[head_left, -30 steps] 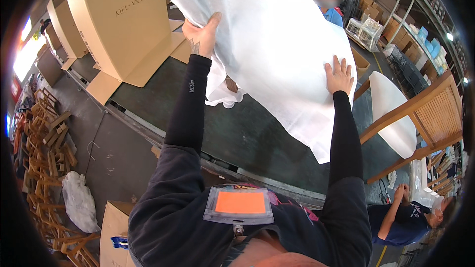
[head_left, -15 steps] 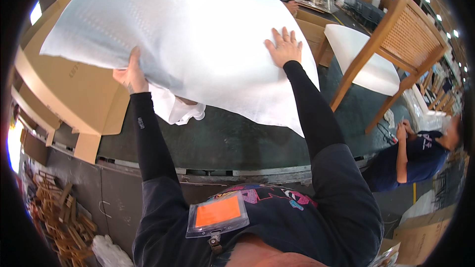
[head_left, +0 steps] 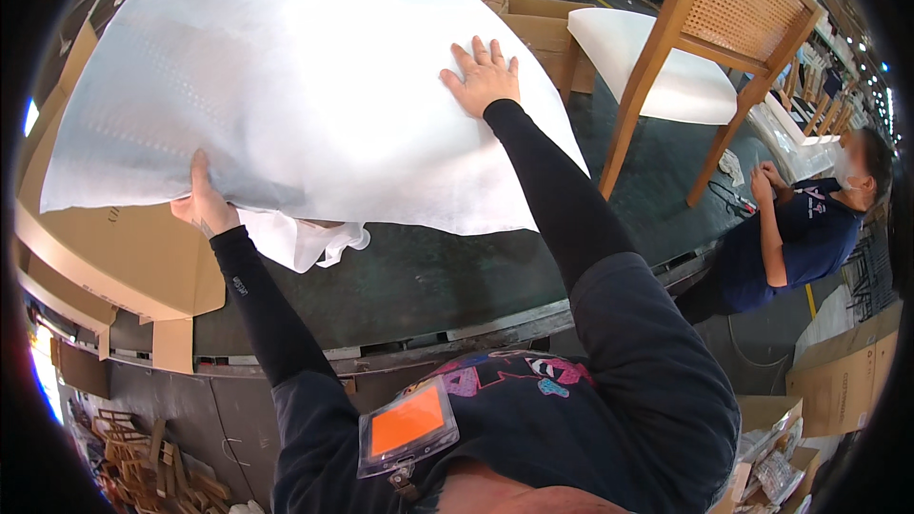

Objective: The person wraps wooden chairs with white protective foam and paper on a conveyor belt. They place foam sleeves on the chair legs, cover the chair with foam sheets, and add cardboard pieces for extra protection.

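Left hand [head_left: 207, 207] has the white sheet [head_left: 314, 95] between thumb and fingers; right hand [head_left: 486, 81] lies on it, fingers splayed, gripping nothing. Sheet spreads beyond both, over the table [head_left: 447, 281]. With one real grip, I'd guess it could slide, or snag the chair [head_left: 690, 86] right of the right fingers.

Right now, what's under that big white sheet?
Crumpled white wrapping, a brown sliver and dark tabletop show below the white sheet; it hides the rest.
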`<state>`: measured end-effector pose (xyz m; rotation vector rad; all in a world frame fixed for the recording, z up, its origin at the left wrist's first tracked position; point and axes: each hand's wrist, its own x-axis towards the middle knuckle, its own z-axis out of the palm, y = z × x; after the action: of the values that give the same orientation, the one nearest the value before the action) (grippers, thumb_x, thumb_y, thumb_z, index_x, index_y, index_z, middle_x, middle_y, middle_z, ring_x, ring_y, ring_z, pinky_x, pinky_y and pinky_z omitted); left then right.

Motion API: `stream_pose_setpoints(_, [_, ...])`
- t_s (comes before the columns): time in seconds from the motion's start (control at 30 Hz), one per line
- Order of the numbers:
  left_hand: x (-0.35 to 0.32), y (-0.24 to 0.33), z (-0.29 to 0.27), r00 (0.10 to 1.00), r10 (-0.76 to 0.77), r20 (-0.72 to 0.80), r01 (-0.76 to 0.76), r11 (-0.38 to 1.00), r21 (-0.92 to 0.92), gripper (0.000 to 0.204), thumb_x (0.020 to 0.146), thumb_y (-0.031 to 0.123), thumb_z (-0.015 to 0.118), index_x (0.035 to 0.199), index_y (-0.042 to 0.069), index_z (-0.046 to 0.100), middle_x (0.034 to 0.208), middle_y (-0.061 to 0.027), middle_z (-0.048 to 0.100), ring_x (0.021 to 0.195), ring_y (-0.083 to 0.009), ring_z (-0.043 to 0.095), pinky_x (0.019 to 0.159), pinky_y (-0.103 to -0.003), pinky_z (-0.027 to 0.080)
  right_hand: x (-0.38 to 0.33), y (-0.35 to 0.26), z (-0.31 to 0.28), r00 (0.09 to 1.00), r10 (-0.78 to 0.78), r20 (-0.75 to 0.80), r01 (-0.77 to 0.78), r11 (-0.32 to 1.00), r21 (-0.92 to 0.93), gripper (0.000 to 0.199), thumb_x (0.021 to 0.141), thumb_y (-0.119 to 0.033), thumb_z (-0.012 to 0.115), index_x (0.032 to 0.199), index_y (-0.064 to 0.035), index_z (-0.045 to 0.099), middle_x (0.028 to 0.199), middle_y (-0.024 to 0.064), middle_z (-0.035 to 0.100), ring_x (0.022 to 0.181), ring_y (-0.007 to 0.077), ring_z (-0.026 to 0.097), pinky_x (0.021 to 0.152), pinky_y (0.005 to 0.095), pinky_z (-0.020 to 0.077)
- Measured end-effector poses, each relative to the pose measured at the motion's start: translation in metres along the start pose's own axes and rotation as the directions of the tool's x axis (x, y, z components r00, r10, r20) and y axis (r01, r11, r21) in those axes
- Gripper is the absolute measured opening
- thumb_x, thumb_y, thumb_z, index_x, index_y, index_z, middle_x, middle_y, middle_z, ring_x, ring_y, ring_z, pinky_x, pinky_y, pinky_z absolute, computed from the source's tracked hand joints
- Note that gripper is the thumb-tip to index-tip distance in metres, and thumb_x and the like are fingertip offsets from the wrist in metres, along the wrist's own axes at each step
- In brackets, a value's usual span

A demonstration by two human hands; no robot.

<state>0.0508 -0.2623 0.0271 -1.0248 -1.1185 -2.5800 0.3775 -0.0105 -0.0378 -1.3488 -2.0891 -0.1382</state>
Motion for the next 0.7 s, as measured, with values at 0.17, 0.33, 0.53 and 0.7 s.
stream_pose_setpoints(0.17, [0.008, -0.012, -0.005, 0.995, 0.021, -0.093, -0.016, 0.998, 0.057, 0.039, 0.075, 0.006, 0.084, 0.107, -0.008, 0.067, 0.104, -0.0162, 0.071, 0.082, -0.0238, 0.069, 0.071, -0.040, 0.060, 0.004, 0.002, 0.004, 1.000, -0.007, -0.017, 0.008, 1.000, 0.017, 0.069, 0.095, -0.063, 0.039, 0.153, -0.0244, 0.040, 0.163, 0.0130, 0.026, 0.151, 0.0389, 0.018, 0.115, 0.0684, 0.0130])
stream_pose_setpoints(0.33, [0.005, -0.011, -0.003, 0.991, -0.097, -0.095, 0.100, 0.995, 0.030, 0.043, 0.080, 0.004, 0.079, 0.118, -0.010, 0.061, 0.122, -0.0209, 0.065, 0.100, -0.0277, 0.067, 0.087, -0.044, 0.059, -0.002, -0.001, 0.005, 1.000, 0.000, -0.024, 0.003, 0.992, 0.129, 0.069, 0.094, -0.060, 0.042, 0.151, -0.0223, 0.043, 0.162, 0.0160, 0.027, 0.151, 0.0403, 0.018, 0.117, 0.0667, 0.0104])
stream_pose_setpoints(0.53, [0.007, -0.013, -0.001, 0.993, -0.098, -0.062, 0.100, 0.995, 0.017, 0.045, 0.082, 0.005, 0.078, 0.119, -0.012, 0.058, 0.126, -0.0213, 0.063, 0.104, -0.0277, 0.065, 0.091, -0.042, 0.058, -0.004, 0.004, -0.004, 0.998, 0.008, -0.063, 0.001, 0.990, 0.141, 0.065, 0.093, -0.058, 0.046, 0.148, -0.0234, 0.047, 0.161, 0.0166, 0.029, 0.151, 0.0399, 0.018, 0.118, 0.0656, 0.0099])
stream_pose_setpoints(0.7, [0.007, -0.014, -0.004, 0.995, -0.084, -0.055, 0.085, 0.996, 0.022, 0.049, 0.082, 0.005, 0.078, 0.124, -0.010, 0.056, 0.129, -0.0216, 0.061, 0.108, -0.0286, 0.064, 0.093, -0.042, 0.057, -0.006, 0.002, -0.004, 0.998, 0.013, -0.066, -0.003, 0.988, 0.157, 0.065, 0.092, -0.058, 0.047, 0.148, -0.0233, 0.048, 0.161, 0.0168, 0.030, 0.150, 0.0401, 0.019, 0.118, 0.0659, 0.0099])
